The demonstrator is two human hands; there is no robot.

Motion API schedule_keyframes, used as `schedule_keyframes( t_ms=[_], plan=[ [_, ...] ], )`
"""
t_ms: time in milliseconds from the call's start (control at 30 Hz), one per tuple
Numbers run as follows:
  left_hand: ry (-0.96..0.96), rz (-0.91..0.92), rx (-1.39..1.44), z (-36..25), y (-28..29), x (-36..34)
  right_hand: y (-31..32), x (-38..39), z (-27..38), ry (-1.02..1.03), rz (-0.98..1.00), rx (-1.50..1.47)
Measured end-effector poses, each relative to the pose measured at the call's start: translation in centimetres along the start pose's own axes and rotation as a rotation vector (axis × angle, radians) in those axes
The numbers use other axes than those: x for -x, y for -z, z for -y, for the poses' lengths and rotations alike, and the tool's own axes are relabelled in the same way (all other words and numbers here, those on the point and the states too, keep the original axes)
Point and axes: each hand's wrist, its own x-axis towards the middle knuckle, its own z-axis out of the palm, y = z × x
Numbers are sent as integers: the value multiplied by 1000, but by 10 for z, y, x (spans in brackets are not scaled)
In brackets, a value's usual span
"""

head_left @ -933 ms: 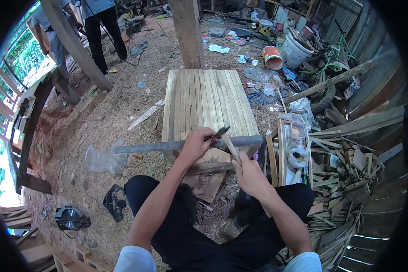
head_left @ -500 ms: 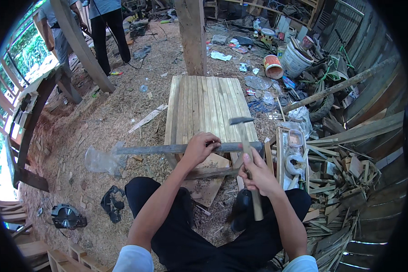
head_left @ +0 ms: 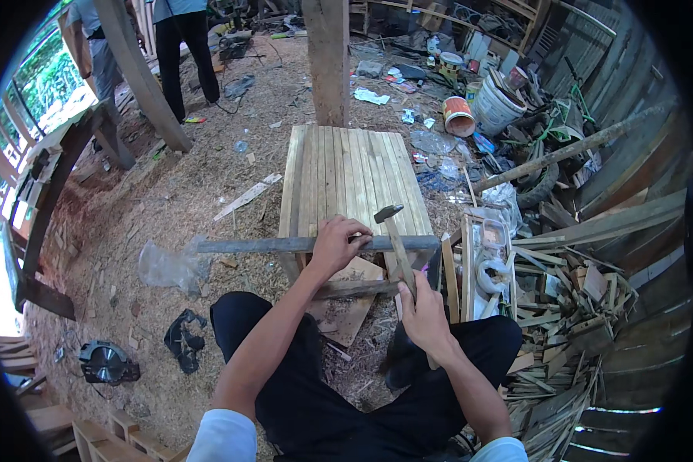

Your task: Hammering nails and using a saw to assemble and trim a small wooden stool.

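My right hand [head_left: 423, 312] grips a hammer [head_left: 398, 250] by its wooden handle. The hammer's dark head is raised close to the fingers of my left hand [head_left: 337, 245]. That hand rests at a long grey wooden bar [head_left: 266, 245], its fingertips pinched together on top; whatever they pinch is too small to make out. The bar lies crosswise along the near edge of a panel of pale wooden slats [head_left: 346, 177]. Below it, a second, shorter wooden bar [head_left: 354, 289] runs between my knees.
A wooden post [head_left: 327, 61] rises behind the panel. To the right stand a narrow wooden box [head_left: 470, 269] with plastic containers and a heap of wood offcuts [head_left: 562, 308]. A circular saw [head_left: 109, 362] sits on the floor at left. Two people [head_left: 183, 61] stand far left.
My right hand has moved down and slightly left, bringing the hammer head nearer my left fingers. My left hand keeps its place on the bar; the whole view shifted slightly.
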Motion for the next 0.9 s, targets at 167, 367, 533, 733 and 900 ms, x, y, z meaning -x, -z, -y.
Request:
schedule_keyframes(
  t_ms=[167,367,533,733,900],
  plan=[
    [-43,-12,37,1,1,-2,1,-7,4,12,67,136],
    [-7,58,53,2,2,-3,0,-10,0,44,-98,-25],
    [7,21,121,1,0,-4,5,-12,-1,-45,1,127],
    [-6,8,107,3,4,-2,7,-8,5,-19,35,125],
    [25,43,103,-7,8,-2,9,-8,4,-82,64,42]
  ],
)
